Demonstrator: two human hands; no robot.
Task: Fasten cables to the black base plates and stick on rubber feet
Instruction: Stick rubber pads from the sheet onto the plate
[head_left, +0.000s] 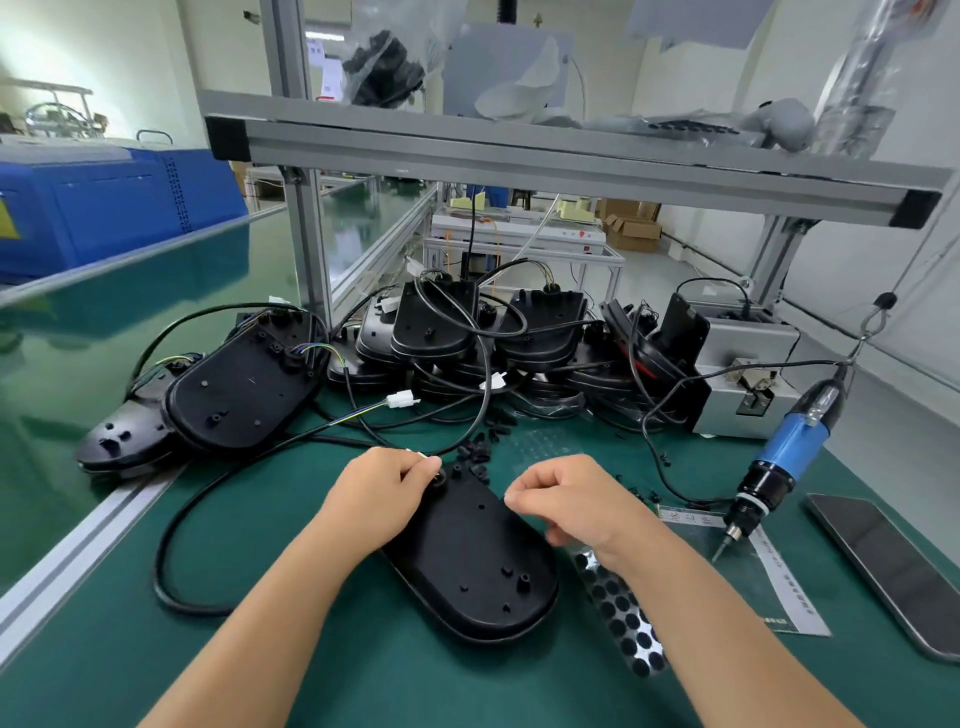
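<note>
A black oval base plate (467, 561) lies on the green mat in front of me. My left hand (379, 493) rests on its far left end and pinches the end of a black cable (208, 499) at the plate's hole. That cable loops away to the left. My right hand (571, 504) hovers over the plate's right edge with fingers curled; whether it holds anything I cannot tell. A strip of round black rubber feet (623, 623) lies right of the plate, partly under my right forearm. Small black clips (478, 452) lie scattered just beyond the plate.
Cabled base plates are stacked at the back (467, 332) and at the left (234, 395). A blue electric screwdriver (789, 452) hangs at the right, tip near the mat. A phone (893, 566) lies far right, a grey box (748, 374) behind it. An aluminium shelf frame (519, 150) crosses overhead.
</note>
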